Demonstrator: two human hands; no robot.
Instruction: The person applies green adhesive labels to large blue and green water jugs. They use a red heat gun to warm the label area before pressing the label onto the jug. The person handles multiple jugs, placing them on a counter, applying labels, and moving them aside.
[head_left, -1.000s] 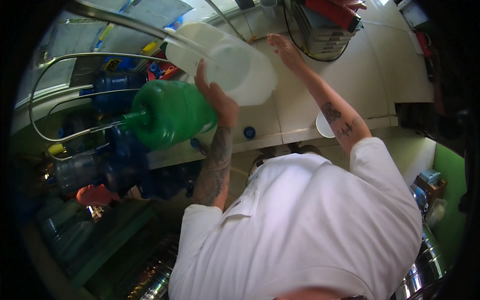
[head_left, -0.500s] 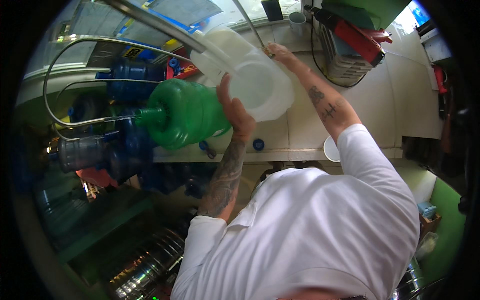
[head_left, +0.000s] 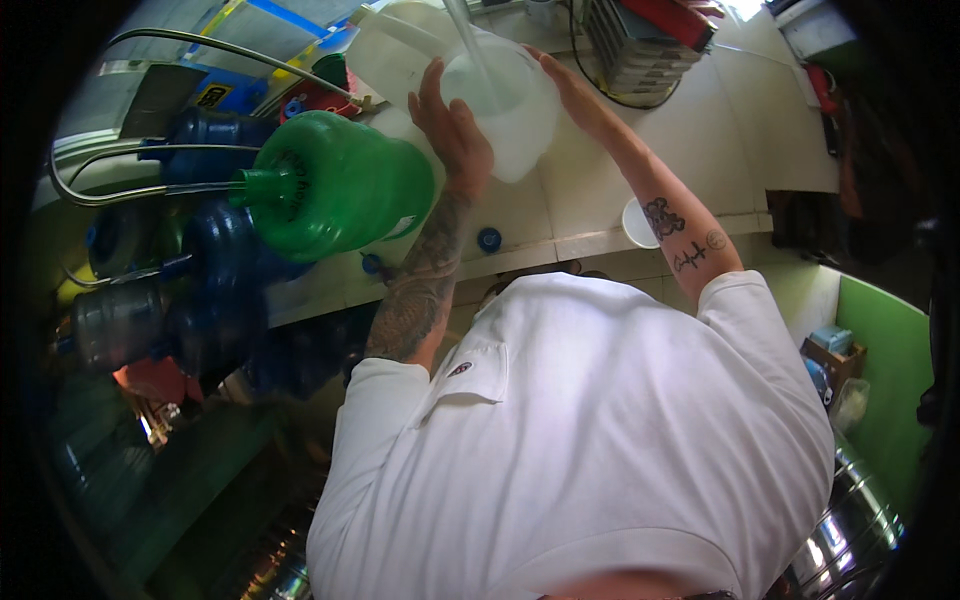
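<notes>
A translucent white plastic container [head_left: 525, 130] stands on the tiled counter under a metal pipe, its broad round top facing me. My left hand [head_left: 455, 140] lies against its left side, fingers stretched up along the wall. On the opposite side my right hand [head_left: 572, 88] presses against it, so the container sits between both hands. Clear liquid seems to run down into it from the pipe [head_left: 458, 12]. Left of my left hand, a green water jug [head_left: 345, 185] lies on its side, its neck pointing left toward a thin curved metal tube [head_left: 150, 190].
Several blue water jugs [head_left: 215, 250] crowd the left. A blue cap [head_left: 489, 239] lies near the tiled counter's front edge [head_left: 590, 238]. A white bowl [head_left: 637, 225] is by my right forearm. Stacked grey trays [head_left: 635, 55] with a red tool [head_left: 680, 20] stand at the far right.
My right hand has left the small fitting by the thin upright pipe and come onto the container's right side. My left hand stays on its left side. The whole view has shifted.
</notes>
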